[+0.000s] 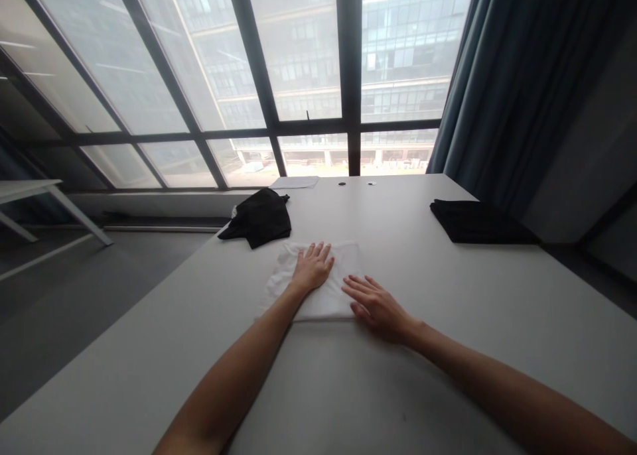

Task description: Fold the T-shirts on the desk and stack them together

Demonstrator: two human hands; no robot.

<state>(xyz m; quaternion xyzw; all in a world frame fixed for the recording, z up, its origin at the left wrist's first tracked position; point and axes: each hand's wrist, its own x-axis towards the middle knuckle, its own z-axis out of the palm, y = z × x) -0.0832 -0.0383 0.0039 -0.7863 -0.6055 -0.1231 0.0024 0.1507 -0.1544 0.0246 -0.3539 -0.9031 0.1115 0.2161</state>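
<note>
A white cloth point(323, 302), folded into a rough rectangle, lies on the white table point(388, 389) in front of me. Its left side looks wrinkled, while the near edge runs fairly straight. My left hand point(314, 267) rests palm down on the cloth's upper middle, fingers spread. At the cloth's right edge is my right hand point(375, 306), its fingers stretched out over the near right corner. Neither hand grips anything. Whether the cloth is a garment cannot be told.
A crumpled black cloth point(261, 217) lies at the table's left edge, and a folded black cloth point(480, 221) at the right. White sheets point(294, 182) lie at the far end near two small round fittings. Windows and a blue curtain point(478, 90) stand beyond; another table point(30, 188) is at left.
</note>
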